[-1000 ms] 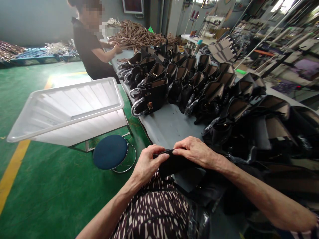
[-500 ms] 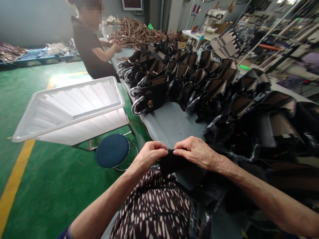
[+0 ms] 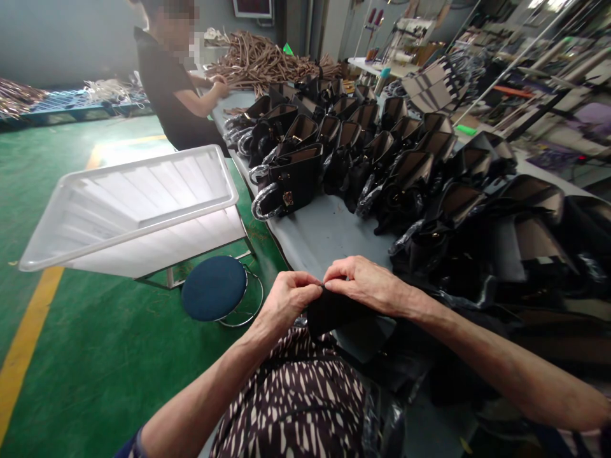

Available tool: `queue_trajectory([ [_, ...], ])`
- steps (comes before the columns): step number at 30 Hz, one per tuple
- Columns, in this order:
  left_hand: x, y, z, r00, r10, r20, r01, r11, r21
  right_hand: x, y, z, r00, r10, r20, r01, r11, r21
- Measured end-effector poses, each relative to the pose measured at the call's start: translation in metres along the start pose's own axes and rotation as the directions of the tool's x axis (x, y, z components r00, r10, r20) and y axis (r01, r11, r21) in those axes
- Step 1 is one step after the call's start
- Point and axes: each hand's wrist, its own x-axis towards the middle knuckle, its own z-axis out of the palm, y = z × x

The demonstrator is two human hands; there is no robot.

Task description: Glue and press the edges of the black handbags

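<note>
A black handbag (image 3: 337, 312) stands at the table's near edge, against my patterned apron. My left hand (image 3: 292, 296) pinches the upper edge of the bag at its left corner, thumb against fingers. Right beside it, my right hand (image 3: 365, 283) pinches the same edge, the fingertips of both hands almost meeting. Much of the bag's body lies in shadow, and part is hidden under my right hand and forearm. Just beyond my hands is a bare patch of the grey tabletop (image 3: 334, 232).
Rows of black handbags (image 3: 298, 181) with plastic-wrapped handles crowd the table. To the left are a white plastic tub (image 3: 138, 235) on a metal frame and a blue round stool (image 3: 214, 288). A co-worker (image 3: 167, 89) is at the far end, near a heap of brown straps (image 3: 258, 60).
My right hand has slid slightly left along the bag's edge, closer to my left hand. The left hand stays in nearly the same place.
</note>
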Motion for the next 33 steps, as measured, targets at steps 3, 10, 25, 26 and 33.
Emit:
queue_trajectory([
  [3,0.001,0.0,0.001,1.0,0.013,-0.018,-0.013,1.0,-0.008,0.002,0.001,0.003,1.0,0.016,-0.025,-0.016,1.0,0.014],
  [10,0.0,-0.004,0.002,0.998,0.055,-0.019,-0.055,0.998,0.001,0.002,0.007,0.006,0.997,-0.06,-0.04,0.062,0.995,0.074],
  [25,-0.01,-0.01,-0.017,0.993,0.111,0.035,-0.114,0.987,0.115,0.0,0.002,0.01,0.992,-0.045,-0.116,0.044,0.999,-0.009],
  [26,-0.012,-0.012,-0.02,0.994,0.109,0.001,-0.108,0.986,0.127,0.0,0.003,0.01,0.992,-0.047,-0.116,0.046,0.999,-0.011],
  [33,-0.017,-0.012,-0.015,0.996,0.08,-0.037,-0.076,0.991,0.11,-0.001,0.003,0.012,0.993,-0.061,-0.104,0.061,0.998,-0.004],
])
